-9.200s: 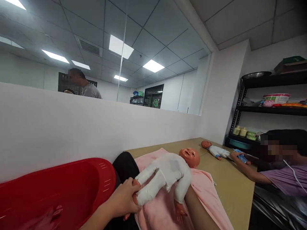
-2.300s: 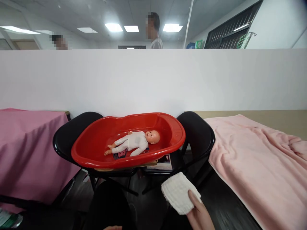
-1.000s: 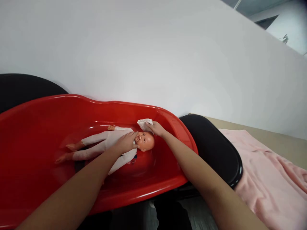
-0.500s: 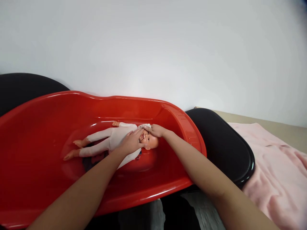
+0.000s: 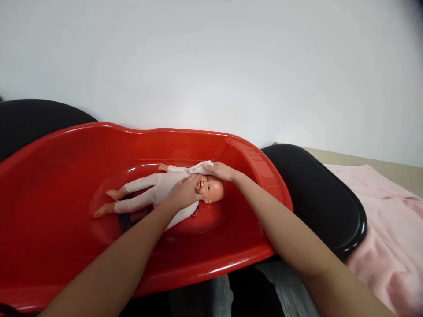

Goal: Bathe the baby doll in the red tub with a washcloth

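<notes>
While the left hand (image 5: 184, 192) lies flat and open on the chest of the doll (image 5: 165, 188), which rests on its back in the middle of the red tub (image 5: 49, 176), the right hand (image 5: 222, 171) pinches a white cloth (image 5: 200, 167) just behind the doll's head. Pressing too hard could slide the doll along the slick tub floor; a loose pinch could drop the cloth beside the doll; leaning on the near rim might tip the tub off its black chairs (image 5: 317, 193)
</notes>
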The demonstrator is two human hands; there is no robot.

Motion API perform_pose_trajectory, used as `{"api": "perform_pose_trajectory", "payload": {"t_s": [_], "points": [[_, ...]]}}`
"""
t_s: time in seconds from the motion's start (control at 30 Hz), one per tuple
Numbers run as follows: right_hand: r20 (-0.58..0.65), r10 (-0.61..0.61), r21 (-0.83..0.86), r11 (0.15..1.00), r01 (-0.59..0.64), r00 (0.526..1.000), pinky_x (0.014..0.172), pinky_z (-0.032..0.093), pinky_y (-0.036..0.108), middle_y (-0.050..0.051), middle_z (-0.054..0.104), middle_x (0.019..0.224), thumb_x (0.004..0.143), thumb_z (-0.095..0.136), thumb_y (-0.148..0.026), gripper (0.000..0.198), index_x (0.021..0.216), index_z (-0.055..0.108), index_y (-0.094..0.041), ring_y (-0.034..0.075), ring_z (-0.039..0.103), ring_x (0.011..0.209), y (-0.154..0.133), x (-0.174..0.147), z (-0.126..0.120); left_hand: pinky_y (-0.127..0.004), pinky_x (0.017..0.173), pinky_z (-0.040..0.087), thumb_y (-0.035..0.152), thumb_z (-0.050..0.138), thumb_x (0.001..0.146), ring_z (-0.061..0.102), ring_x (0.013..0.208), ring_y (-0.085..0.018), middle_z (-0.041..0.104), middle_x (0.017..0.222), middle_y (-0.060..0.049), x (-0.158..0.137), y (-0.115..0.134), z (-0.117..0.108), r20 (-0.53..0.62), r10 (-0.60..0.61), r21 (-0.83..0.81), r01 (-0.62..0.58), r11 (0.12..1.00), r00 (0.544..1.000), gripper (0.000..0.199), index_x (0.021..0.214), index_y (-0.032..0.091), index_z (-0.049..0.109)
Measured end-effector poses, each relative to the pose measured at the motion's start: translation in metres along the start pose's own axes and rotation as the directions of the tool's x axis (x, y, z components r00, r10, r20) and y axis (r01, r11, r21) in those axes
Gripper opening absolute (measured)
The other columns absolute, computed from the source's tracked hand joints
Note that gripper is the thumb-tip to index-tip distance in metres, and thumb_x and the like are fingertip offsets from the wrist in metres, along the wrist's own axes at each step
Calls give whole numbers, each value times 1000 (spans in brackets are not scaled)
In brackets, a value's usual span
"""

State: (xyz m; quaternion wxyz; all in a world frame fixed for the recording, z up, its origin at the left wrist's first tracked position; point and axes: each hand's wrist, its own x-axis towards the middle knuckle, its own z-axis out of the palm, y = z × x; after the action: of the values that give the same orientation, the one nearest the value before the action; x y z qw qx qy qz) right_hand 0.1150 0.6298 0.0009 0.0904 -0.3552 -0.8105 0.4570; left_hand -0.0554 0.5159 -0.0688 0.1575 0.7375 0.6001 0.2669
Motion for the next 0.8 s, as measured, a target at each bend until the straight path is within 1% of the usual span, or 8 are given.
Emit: {"api": "perform_pose_trajectory", "payload": {"t_s": [0.1,0.27,0.33,0.43,0.5,0.6,0.7,0.8], "points": [[129,9,-143,990,10,992,94,49,36,10,77,98,95,46,-74,68,104,79,-16,26,68,96,5,3,8,-41,106,40,34,67,82,56,127,-28,63,133,-7,1,3,1,21,-22,57,20,998,1000,45,124,23,55],[37,88,-333,940,-71,995,89,50,38,13,76,97,94,40,-78,73,99,79,-16,28,67,91,25,10,6,-40,105,41,34,67,83,58,124,-28,63,133,-7,2,6,1,27,-32,126,29,992,999,41,121,24,56],[-10,123,-323,939,-119,992,83,50,36,13,76,94,93,41,-79,73,101,79,-17,26,67,83,29,9,2,-40,104,42,34,67,83,59,123,-28,64,131,-6,1,5,1,21,-13,120,10,993,1000,41,121,24,55],[-65,185,-259,946,-196,981,73,50,34,8,75,86,93,39,-80,73,119,76,-22,20,62,62,27,4,-4,-39,101,43,33,66,84,62,115,-27,67,120,-6,0,4,-1,24,11,121,-14,993,1000,36,117,23,55],[-125,221,-215,946,-244,967,69,49,35,8,74,77,94,30,-81,82,122,74,-18,19,59,55,21,1,-6,-39,101,43,33,67,85,62,112,-28,67,117,-8,-1,5,-1,27,11,140,-15,990,1000,32,112,21,55],[-178,107,-157,978,-135,978,74,49,33,13,74,80,96,25,-81,88,107,76,-10,22,65,70,12,2,-3,-41,109,39,33,68,87,56,127,-30,63,133,-12,0,9,0,25,27,145,-30,989,999,42,124,20,52],[-36,-31,-203,979,23,999,80,49,33,12,75,95,97,28,-78,81,97,76,-13,23,66,85,10,7,3,-44,115,34,35,69,88,50,136,-28,58,143,-9,1,9,2,42,39,120,-44,992,998,51,133,24,48],[24,45,-291,956,-36,999,81,50,34,12,75,86,96,37,-77,74,88,77,-16,25,66,83,14,9,6,-46,118,29,35,70,88,48,139,-27,54,149,-8,2,7,2,56,32,96,-37,995,998,55,137,27,46]]}}
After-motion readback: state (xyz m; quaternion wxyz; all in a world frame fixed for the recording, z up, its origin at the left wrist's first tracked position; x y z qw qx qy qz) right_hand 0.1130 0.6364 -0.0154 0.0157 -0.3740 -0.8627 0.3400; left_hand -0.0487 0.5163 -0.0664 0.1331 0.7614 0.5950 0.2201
